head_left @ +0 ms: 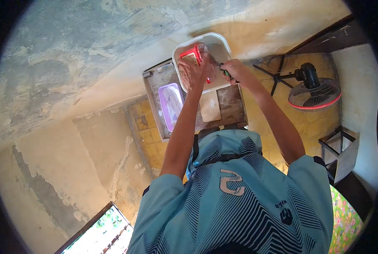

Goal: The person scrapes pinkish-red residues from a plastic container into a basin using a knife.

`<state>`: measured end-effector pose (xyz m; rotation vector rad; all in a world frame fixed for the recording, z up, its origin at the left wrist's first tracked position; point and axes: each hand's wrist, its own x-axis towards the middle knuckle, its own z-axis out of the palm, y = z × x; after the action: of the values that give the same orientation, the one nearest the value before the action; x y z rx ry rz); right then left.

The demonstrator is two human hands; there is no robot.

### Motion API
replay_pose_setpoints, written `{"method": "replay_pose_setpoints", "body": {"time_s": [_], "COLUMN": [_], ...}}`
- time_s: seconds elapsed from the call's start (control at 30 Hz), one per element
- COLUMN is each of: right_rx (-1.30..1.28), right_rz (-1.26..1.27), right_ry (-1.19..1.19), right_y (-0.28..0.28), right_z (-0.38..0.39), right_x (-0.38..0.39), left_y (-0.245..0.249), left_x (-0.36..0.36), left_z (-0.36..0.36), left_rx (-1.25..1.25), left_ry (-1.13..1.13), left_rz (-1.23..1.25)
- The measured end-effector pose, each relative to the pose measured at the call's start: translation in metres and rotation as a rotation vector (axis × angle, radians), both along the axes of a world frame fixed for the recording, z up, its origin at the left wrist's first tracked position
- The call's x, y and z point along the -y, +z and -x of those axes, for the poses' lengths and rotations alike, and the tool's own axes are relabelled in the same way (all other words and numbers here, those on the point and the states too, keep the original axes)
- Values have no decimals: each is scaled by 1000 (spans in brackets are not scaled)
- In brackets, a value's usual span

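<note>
Hands: 2, left hand [193,73] and right hand [234,70] (both bare, same person).
White basin [222,42]: 1.
Red-framed item [192,54]: 1.
Green-handled tool [225,72]: 1 (mostly hidden in fist).
Purple tray [172,103]: 1.
Wooden board [210,106]: 1.
Metal table [235,108]: 1.
Pedestal fan [313,91]: 1.
Metal-frame stand [339,146]: 1.
Window [98,235]: 1.
Blue striped shirt [239,211]: 1.

Probably a modest home; peeling walls [70,63]; tiled floor [148,135]; pedestal fan [313,93].
</note>
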<state>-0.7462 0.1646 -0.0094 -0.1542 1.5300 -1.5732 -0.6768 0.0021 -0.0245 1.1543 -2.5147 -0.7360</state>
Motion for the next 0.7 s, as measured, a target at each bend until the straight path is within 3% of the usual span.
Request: {"method": "replay_pose_setpoints", "body": {"time_s": [0.13,0.27,0.47,0.57,0.7], "right_rx": [128,258,-45,-180,-269], "right_rz": [27,52,-77,-217,-294], "right_ry": [-68,-188,-15,-105,-29], "right_y": [19,27,3,35,4], "right_z": [4,2,1,-19,-18], "right_x": [-15,-20,-2,1,9], "left_y": [13,5,9,14,11], "left_x": [-6,-2,-2,-5,-5], "left_z": [0,-5,-9,-12,-11], "left_rx": [61,-157,-113,-48,-59], "left_ry": [21,-40,-61,-57,-63], "left_rz": [-106,50,50,19,5]}}
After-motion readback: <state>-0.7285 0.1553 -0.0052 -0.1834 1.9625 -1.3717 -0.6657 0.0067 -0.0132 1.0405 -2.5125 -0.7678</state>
